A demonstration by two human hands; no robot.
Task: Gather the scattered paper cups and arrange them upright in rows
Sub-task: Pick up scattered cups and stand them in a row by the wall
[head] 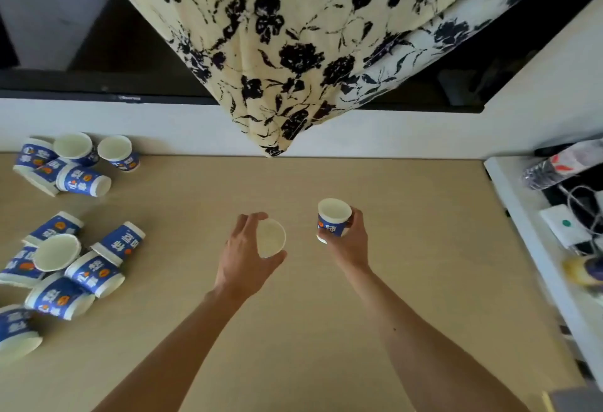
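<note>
Blue-and-white paper cups lie on a tan table (326, 330). My left hand (243, 258) grips one cup (270, 238) near the table's middle, its open mouth facing me. My right hand (347, 242) holds a second cup (333, 217) upright, just right of the first. At the far left, a heap of several cups (75, 264) lies mostly on their sides, with one upright cup (56, 252) among them. Another cluster (70, 163) sits at the back left, where two cups (115, 152) stand upright.
A floral cloth (293, 52) hangs over a dark screen at the back, its tip reaching the table's far edge. A white shelf (522, 215) on the right holds cables, a white box and packets.
</note>
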